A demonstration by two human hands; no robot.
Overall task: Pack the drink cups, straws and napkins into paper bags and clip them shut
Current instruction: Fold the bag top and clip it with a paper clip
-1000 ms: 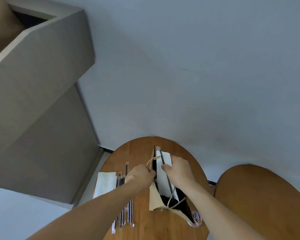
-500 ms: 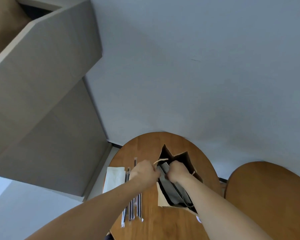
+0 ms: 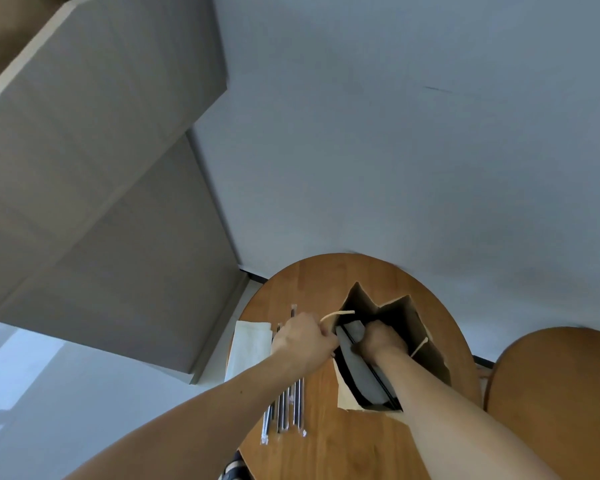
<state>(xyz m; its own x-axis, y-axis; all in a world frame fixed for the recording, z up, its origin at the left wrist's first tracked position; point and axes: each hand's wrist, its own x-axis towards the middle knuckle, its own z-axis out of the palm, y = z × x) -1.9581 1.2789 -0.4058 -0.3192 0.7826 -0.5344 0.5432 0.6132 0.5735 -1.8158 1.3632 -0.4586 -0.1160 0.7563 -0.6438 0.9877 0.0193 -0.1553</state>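
Paper bag (image 3: pixel 430 362) stood open mid-table (image 3: pixel 326 452). Left hand (image 3: pixel 302 344) gripped its left rim. Right hand (image 3: pixel 381 342), inside bag mouth, curled round napkin (image 3: pixel 355 332) and straw (image 3: pixel 378 382). Spare straws (image 3: pixel 291 407) and napkin stack (image 3: pixel 250 344) lay left.

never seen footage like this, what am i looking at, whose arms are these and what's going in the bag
There is no machine here. A person wears a wide-angle camera on the head, so this single view looks forward and down along their own arms. An open paper bag stands on the round wooden table. The left hand grips the bag's near rim. The right hand is inside the bag, holding a napkin with a black straw alongside. To the left of the bag lie wrapped straws and a stack of napkins.
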